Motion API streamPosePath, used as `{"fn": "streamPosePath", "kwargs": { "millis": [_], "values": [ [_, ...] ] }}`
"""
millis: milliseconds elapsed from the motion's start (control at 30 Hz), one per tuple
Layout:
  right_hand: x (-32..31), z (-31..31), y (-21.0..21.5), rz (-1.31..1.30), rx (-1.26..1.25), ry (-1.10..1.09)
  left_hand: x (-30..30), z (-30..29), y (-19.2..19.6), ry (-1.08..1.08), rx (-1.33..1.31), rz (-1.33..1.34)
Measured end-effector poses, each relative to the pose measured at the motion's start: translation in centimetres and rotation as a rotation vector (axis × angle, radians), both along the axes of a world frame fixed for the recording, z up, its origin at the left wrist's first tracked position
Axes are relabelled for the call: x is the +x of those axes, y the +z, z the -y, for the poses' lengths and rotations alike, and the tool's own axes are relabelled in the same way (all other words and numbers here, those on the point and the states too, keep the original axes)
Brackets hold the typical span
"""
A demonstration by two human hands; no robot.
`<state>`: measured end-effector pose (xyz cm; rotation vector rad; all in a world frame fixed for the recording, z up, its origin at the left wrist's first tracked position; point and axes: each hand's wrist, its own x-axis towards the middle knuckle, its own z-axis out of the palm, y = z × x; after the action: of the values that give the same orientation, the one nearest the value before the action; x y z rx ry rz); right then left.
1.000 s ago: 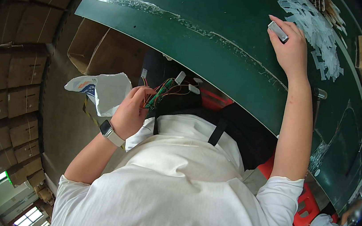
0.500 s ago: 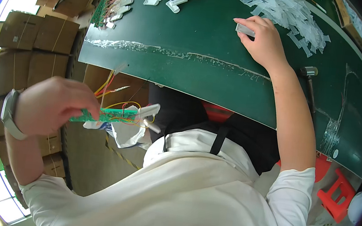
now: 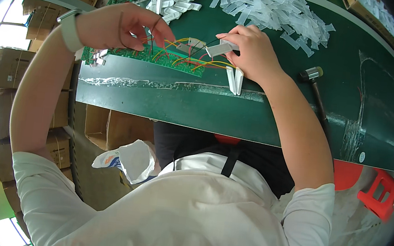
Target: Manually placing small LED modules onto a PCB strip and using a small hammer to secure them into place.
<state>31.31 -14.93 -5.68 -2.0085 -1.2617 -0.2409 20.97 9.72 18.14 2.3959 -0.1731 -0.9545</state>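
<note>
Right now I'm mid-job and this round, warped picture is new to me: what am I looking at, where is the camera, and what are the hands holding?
There is no machine here: a person works with two bare hands. The one picture comes from a fisheye camera on the person's head, looking down, so straight edges bend. The left hand pinches thin wires above a green circuit board lying on the green table. The right hand holds a small white plastic piece. A heap of clear plastic pieces and a small hammer also lie on the table.
</note>
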Motion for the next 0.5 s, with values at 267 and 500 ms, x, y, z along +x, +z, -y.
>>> {"fn": "streamPosePath", "kwargs": {
  "millis": [267,500],
  "values": [
    [-0.3,-0.1,0.5,-0.026,0.021,-0.022,-0.5,-10.4,-7.5,0.207,0.007,0.172],
    [0.0,0.1,0.4,0.024,-0.009,-0.055,-9.9,-5.8,-9.1,0.275,0.671,0.628]
  ]
}}
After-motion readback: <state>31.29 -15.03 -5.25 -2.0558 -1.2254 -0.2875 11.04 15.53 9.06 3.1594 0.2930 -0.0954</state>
